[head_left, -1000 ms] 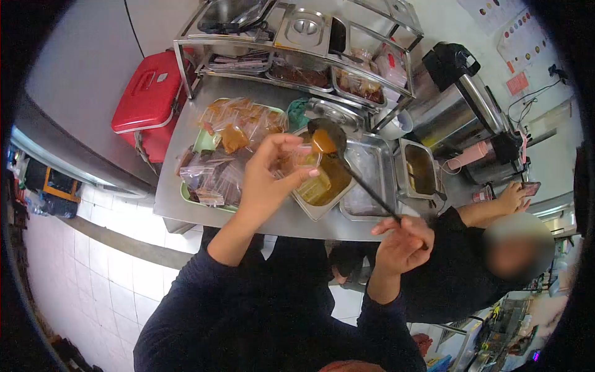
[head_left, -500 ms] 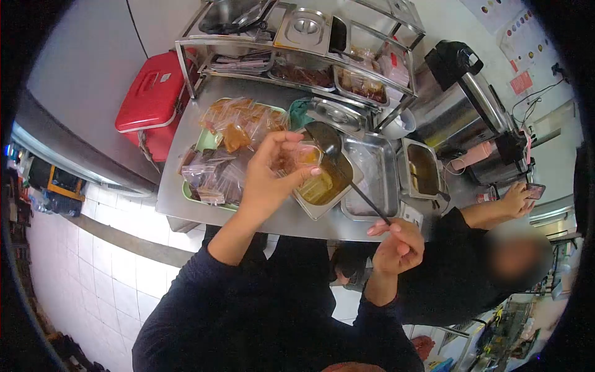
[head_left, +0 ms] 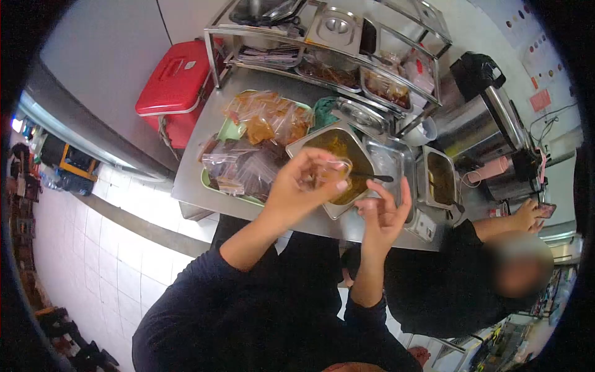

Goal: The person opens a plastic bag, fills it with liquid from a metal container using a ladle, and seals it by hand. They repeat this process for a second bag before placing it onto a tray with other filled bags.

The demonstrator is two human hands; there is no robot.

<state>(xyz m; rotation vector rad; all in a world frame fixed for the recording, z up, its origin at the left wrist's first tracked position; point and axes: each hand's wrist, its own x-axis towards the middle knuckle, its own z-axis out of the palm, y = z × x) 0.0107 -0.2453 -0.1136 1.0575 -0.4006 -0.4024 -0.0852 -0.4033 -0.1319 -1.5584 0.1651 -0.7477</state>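
Observation:
My left hand (head_left: 310,189) is closed around a small clear plastic bag (head_left: 338,168), its mouth spread between the fingers, with some yellow contents. It is over the near part of a deep metal pan (head_left: 296,147) of yellow-brown sauce. A black ladle (head_left: 375,177) lies in this pan, its handle end jutting over the right rim and its bowl hidden behind my left hand. Just below the handle end, my right hand (head_left: 384,214) is raised with fingers apart and holds nothing.
Left of the pan, a green tray (head_left: 228,129) bears filled plastic bags of orange and dark sauce. Another sauce pan (head_left: 455,183) stands to the right. Behind is a metal rack (head_left: 285,69); a red cooler (head_left: 170,80) sits left. A person (head_left: 434,285) at right holds a phone.
My right hand has let go of the ladle, which has gone from above the bag down into the pan. My left hand still holds the bag, and the view has shifted.

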